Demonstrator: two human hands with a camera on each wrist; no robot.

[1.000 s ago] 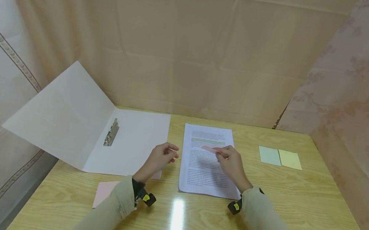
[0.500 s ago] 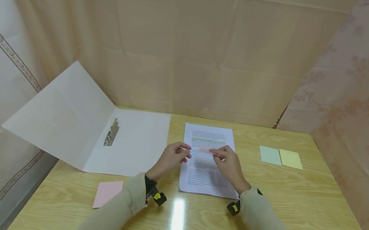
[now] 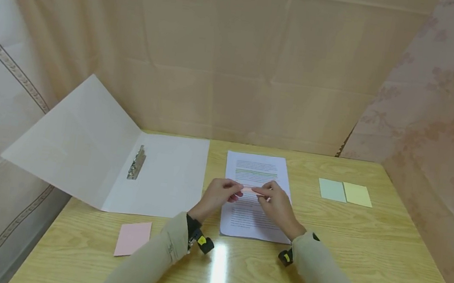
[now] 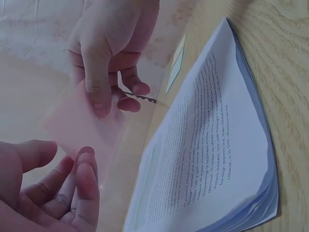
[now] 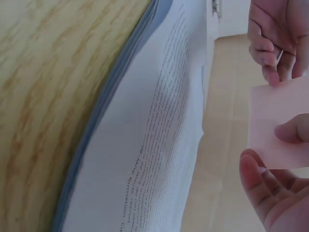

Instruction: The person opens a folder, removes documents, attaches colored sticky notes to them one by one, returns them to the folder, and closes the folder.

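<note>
A pink sticky note (image 4: 77, 128) is held up over a stack of printed pages (image 3: 257, 225). My right hand (image 3: 280, 209) pinches it, thumb on one face and fingers behind, as the right wrist view shows. At the note's opposite edge is my left hand (image 3: 215, 199); a fingertip (image 5: 271, 76) meets the edge there. Its thumb (image 4: 41, 151) stands apart from its bent fingers, with a gap between them. Green highlighting marks lines near the top of the uppermost page.
Left of the pages lies an open white folder (image 3: 172, 172) with a metal clip (image 3: 137, 163), its cover raised. Another pink paper square (image 3: 132, 239) lies in front of it. Pale green (image 3: 333, 190) and yellow (image 3: 357, 195) squares lie on the wooden table (image 3: 366, 253) at right.
My left hand has moved right from beside the folder to the note's left edge. My right hand has kept its pinch, shifting slightly left with the note.
</note>
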